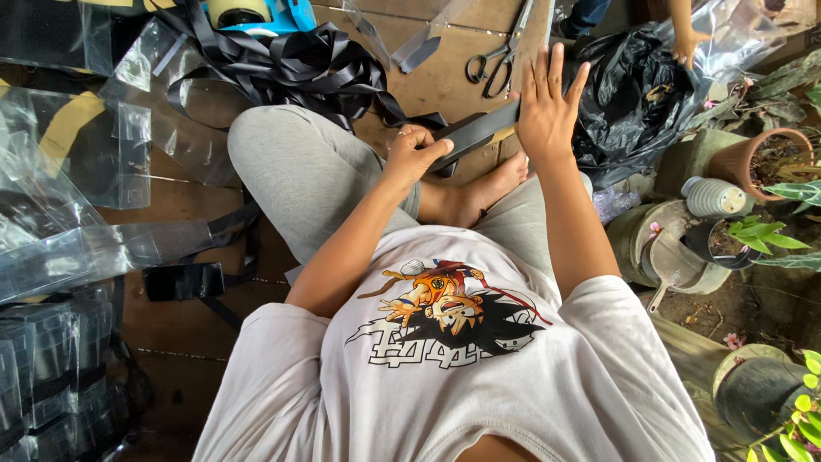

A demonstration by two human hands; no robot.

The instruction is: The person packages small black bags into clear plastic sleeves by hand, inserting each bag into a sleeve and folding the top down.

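I sit on the brown wooden floor (445,77) with my legs crossed, in grey trousers and a white shirt with a cartoon picture on it. My left hand (412,154) is curled up and pinches one end of a flat black strip of ribbon (475,133) between thumb and fingers. My right hand (547,107) is open, with the fingers spread and pointing up, and its palm lies flat against the other end of the strip. So the strip runs between my two hands, just above my bare foot (496,184).

Past my left hand, a bit further away, lies a big tangled heap of shiny black ribbon (299,68). Beyond that heap there is a blue tape holder (256,13). Straight out past my fingers, a pair of grey metal scissors (500,51) lies on the floor. Just beside my right hand sits a crumpled black plastic bag (637,94), and another person's small hand (686,43) touches it from the far side.

Far out to the left of my left hand there are many clear plastic boxes (60,248), some flat and some stacked. To the right of my right arm stand a brown clay flower pot (761,162) and green plants (761,235)
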